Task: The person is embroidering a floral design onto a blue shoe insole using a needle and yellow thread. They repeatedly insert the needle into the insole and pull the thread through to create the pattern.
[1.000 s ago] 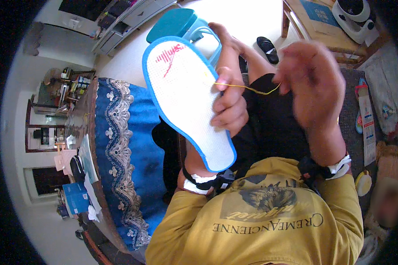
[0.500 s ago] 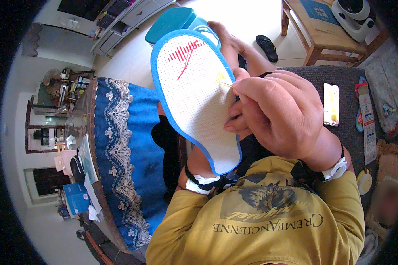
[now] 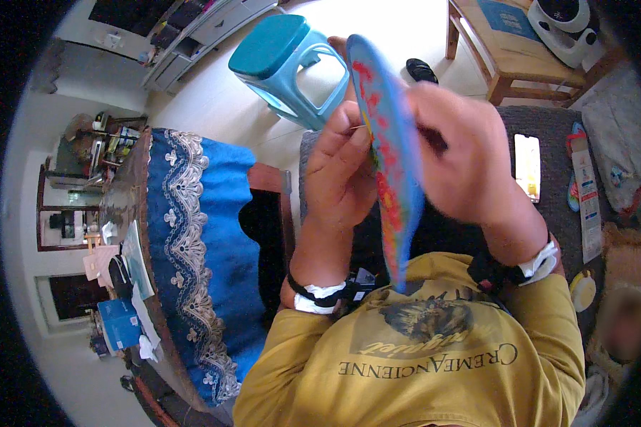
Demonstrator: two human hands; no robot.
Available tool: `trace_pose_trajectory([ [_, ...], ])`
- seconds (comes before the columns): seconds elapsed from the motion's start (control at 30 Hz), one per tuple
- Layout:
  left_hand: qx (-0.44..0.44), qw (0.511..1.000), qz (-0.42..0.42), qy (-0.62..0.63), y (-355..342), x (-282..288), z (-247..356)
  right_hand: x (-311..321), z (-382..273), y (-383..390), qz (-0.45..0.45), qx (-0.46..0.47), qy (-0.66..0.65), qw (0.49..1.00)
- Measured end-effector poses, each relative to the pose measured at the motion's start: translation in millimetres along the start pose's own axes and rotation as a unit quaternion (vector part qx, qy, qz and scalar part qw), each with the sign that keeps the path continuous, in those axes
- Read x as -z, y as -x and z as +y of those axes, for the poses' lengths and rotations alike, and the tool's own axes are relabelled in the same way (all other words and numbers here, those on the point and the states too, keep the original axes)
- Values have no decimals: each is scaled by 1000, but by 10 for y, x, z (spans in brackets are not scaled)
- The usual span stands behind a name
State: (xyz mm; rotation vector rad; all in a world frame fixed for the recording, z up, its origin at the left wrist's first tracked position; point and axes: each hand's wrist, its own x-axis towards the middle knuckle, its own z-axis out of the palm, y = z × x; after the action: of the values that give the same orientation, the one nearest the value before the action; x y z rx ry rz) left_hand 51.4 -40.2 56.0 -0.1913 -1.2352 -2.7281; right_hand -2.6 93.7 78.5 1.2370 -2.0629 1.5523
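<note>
A shoe insole (image 3: 384, 149) with a blue edge stands nearly edge-on before me, blurred. Its face with red, yellow and green stitching now shows. My left hand (image 3: 340, 167) is on the left side of it, thumb and forefinger pinched together at the insole. A thin needle (image 3: 357, 127) shows between these fingertips. On the other side is my right hand (image 3: 459, 146), curled against the insole and smeared by motion; its fingertips are hidden behind the insole.
A teal plastic stool (image 3: 292, 67) stands on the floor ahead. To the left is a table with a blue cloth (image 3: 224, 185) and lace trim. On the dark seat at right lie a lit phone (image 3: 527, 169) and a long box (image 3: 586, 203). A wooden chair (image 3: 509, 67) stands far right.
The insole has turned from its white back with red stitches to edge-on, baring the coloured face. My left hand has come into view from behind it. My right hand has shifted slightly up.
</note>
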Motion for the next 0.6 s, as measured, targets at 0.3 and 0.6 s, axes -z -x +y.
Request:
trace_pose_trajectory([
  [0.3,-115,940,17,-321,18,-20,44,-181,602,115,4,-90,-328,940],
  [0.6,-118,927,13,-356,20,-24,56,-179,669,123,-3,-73,-348,934],
])
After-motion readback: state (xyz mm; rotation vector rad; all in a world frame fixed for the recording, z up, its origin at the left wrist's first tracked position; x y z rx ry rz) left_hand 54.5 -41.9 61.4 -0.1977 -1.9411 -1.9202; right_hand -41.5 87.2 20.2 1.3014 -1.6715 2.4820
